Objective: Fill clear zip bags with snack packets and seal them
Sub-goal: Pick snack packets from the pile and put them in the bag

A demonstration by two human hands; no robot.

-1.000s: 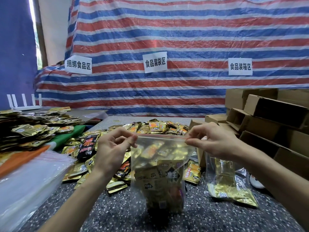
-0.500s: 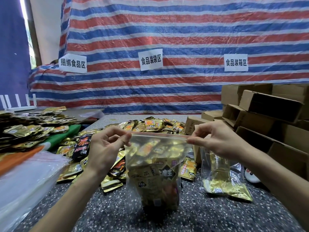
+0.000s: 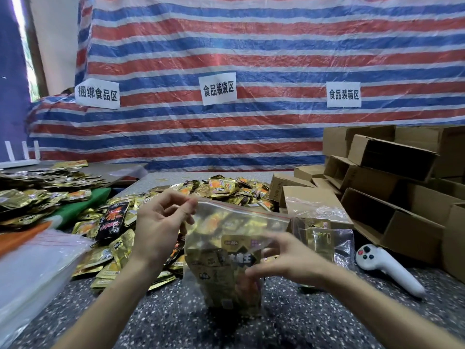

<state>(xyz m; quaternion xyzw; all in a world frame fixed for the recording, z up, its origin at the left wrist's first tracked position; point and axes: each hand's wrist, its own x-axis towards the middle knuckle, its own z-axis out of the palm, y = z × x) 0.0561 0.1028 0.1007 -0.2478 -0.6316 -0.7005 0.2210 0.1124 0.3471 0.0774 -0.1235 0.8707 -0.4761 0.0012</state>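
Left hand (image 3: pixel 161 222) pinching zip bag (image 3: pixel 226 235) top corner; right hand (image 3: pixel 284 260) lower, loosely spread, at bag front.

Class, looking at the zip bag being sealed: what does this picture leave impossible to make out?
Head view:
- Seal of bag: shut or not, too thin; left hand covers its corner.
- Blurred right hand: grip on bag unclear.
- Contents of second bag: partly behind the first.
- Stacked boxes: cut by right edge.
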